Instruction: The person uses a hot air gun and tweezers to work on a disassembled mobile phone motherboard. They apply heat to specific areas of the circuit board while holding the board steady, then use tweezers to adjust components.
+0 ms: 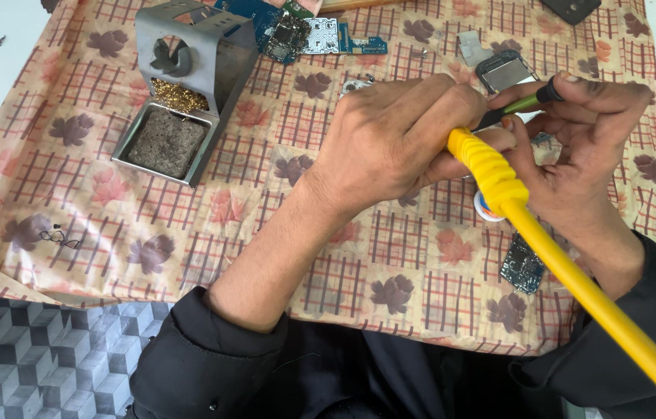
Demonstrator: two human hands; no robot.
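Fingers of your left hand (390, 140) grip the yellow soldering iron (498, 182); your right hand (576, 147) pinches green tweezers (526, 103) over a small part hidden behind them. Work looks mid-way: a loose circuit board (522, 265) waits on the bench (188, 233).

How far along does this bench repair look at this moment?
Done: a device is already apart, with a blue circuit board, a metal frame and a smaller board lying loose on the patterned cloth. In hand: the left hand wraps the yellow-corded tool, so the holder is empty; the right hand pinches a green-handled tool. Left: nothing is reassembled; the worked part is hidden.
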